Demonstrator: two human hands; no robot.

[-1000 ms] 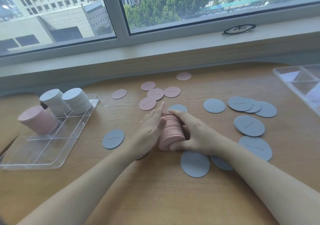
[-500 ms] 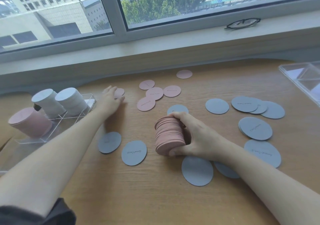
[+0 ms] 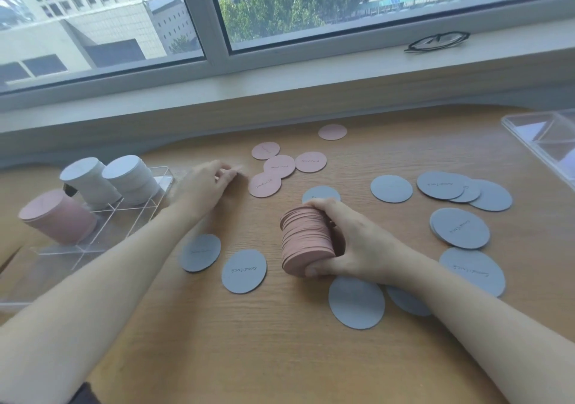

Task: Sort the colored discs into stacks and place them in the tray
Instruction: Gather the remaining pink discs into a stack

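On the wood-grain table (image 3: 280, 357), the right hand (image 3: 357, 242) curls round a leaning stack of thin pink discs (image 3: 306, 242) near centre; the left hand (image 3: 208, 182), at ten o'clock from it, pinches a blurred pink disc (image 3: 238, 170) in bent fingertips; flat grey discs (image 3: 457, 227) lie scattered toward three o'clock; the clear plastic tray (image 3: 93, 242) at nine o'clock holds one pink and two grey cylinder-shaped stacks.
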